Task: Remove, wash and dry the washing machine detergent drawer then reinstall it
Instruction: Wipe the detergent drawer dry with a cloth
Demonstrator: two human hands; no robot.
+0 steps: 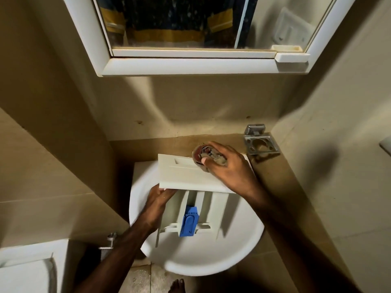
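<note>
We found the detergent drawer (190, 187) held over the sink (232, 256), presumably to catch drips. The left hand (157, 199) gripped its 9 o'clock side; the right hand (224, 163), at 1 o'clock, clasped a worn scrubber (200, 156) against the front panel.

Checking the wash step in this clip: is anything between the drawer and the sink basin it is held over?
Nothing visible. The detergent drawer hangs directly above the white sink, gripped at its left side by the left hand. The right hand holds a worn scrubbing pad at the drawer's front panel, not beneath it.
</note>
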